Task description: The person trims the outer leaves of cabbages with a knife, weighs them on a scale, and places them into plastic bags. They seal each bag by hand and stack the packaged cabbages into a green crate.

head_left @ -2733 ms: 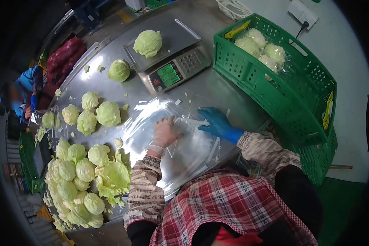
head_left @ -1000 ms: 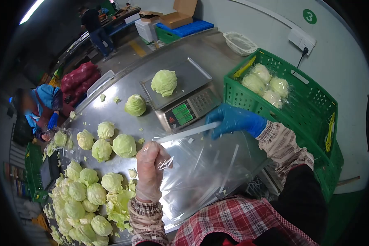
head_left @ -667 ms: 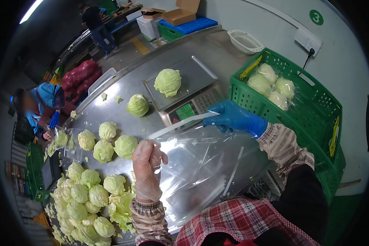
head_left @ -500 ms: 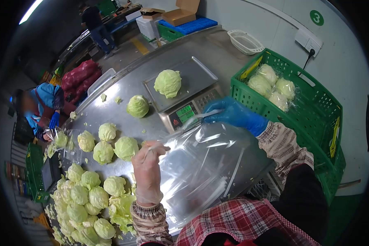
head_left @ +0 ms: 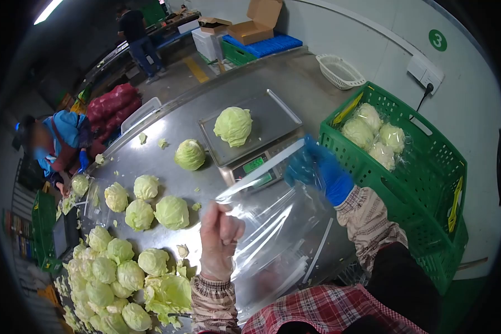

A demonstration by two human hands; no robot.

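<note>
A clear plastic bag [head_left: 278,234] hangs between my two hands over the steel table, its pale top edge stretched in a slanting line. My left hand [head_left: 220,236], in a thin see-through glove, is closed on the near end of that edge. My right hand [head_left: 323,170], in a blue glove, grips the far end; film covers some of its fingers. Beyond the bag, a cabbage [head_left: 232,127] rests on the tray of a weighing scale [head_left: 270,111] with a lit green display. Another cabbage [head_left: 190,155] sits just left of the scale.
Loose cabbages [head_left: 103,270] are heaped at the near left, with several more beyond. A green crate [head_left: 395,183] at right holds several wrapped cabbages [head_left: 367,133]. A white basket [head_left: 339,72] stands by the wall. A co-worker [head_left: 67,139] handles a cabbage at far left.
The bag's top edge has been drawn out into a straight, taut line. My right hand has turned and dipped into a more upright pose. The view has shifted slightly.
</note>
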